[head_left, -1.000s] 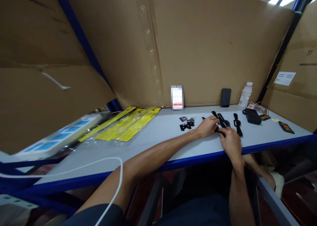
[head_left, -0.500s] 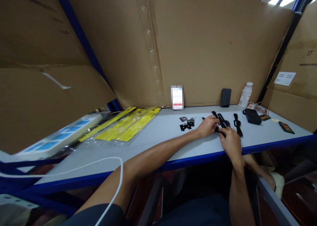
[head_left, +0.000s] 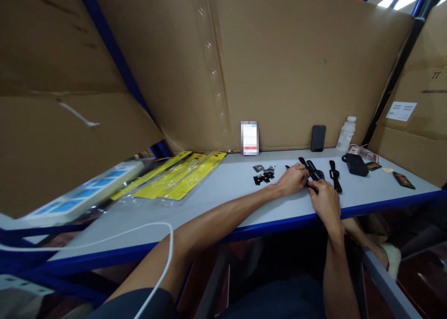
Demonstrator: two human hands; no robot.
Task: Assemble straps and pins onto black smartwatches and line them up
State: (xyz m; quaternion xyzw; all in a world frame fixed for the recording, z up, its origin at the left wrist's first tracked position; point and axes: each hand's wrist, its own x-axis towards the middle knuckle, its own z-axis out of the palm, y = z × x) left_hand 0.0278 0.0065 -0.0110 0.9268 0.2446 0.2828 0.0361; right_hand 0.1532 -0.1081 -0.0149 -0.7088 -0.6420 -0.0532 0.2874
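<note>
My left hand (head_left: 295, 179) is on the table right of centre, its fingers closed at one end of a slim black strap-like piece, mostly hidden by the fingers. My right hand (head_left: 325, 199) pinches the same piece from the near side. Just behind the hands lie more long black pieces (head_left: 315, 170) with a wider middle. Another black strap-like piece (head_left: 335, 176) with a slotted middle lies to the right, touched by neither hand. Left of my left hand is a small cluster of black clips (head_left: 264, 177) beside a dark square piece (head_left: 258, 168).
Yellow-backed clear bags (head_left: 188, 174) and a white tray with blue patches (head_left: 87, 193) cover the table's left side. A phone (head_left: 318, 138), a bottle (head_left: 346, 133) and a black box (head_left: 356, 164) stand at the right. A white cable (head_left: 171, 244) crosses my left arm.
Both hands stay in nearly the same place. The left fingers have shifted slightly at the black piece; everything else on the table lies as before.
</note>
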